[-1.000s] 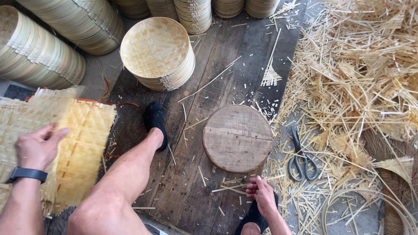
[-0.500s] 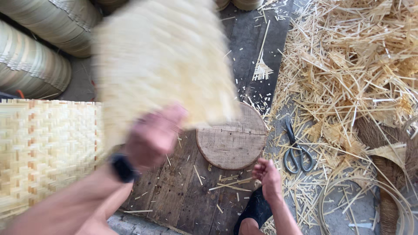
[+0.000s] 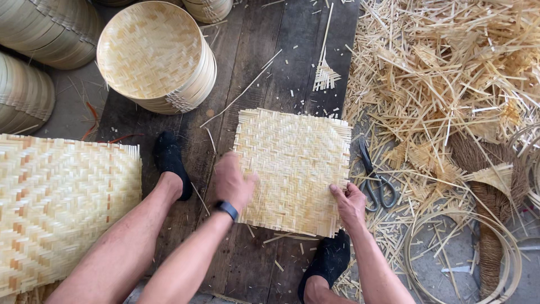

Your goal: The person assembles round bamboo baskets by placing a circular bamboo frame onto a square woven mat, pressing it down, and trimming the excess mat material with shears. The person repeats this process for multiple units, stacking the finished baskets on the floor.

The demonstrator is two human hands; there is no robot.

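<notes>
A square woven bamboo mat (image 3: 292, 169) lies flat on the dark wooden floor (image 3: 270, 56), between the person's feet and a heap of bamboo offcuts (image 3: 450, 73). The left hand (image 3: 233, 183) rests on the mat's left edge, its grip loose, fingers spread and pressing down and not clamped on anything. The right hand (image 3: 350, 204) presses the mat's lower right corner with its fingers together on the weave; it does not look closed around the edge, though the thumb is partly hidden.

To do this step well, I judge the mat should be kept flat and square, with both palms bearing down evenly so the loose strip ends along the edges do not slip out of the weave (the fringe at the near edge looks the most ragged). Scissors (image 3: 374, 180) lie just beside the mat's right edge, near the right hand.

As for containers, a stack of round woven trays (image 3: 157, 56) stands well beyond the left foot (image 3: 169, 160); the top tray is empty and shows only its woven bottom. More stacks of trays (image 3: 39, 34) lie on their sides at the far left, their insides hidden. A pile of larger woven mats (image 3: 56, 208) lies by the left leg.
</notes>
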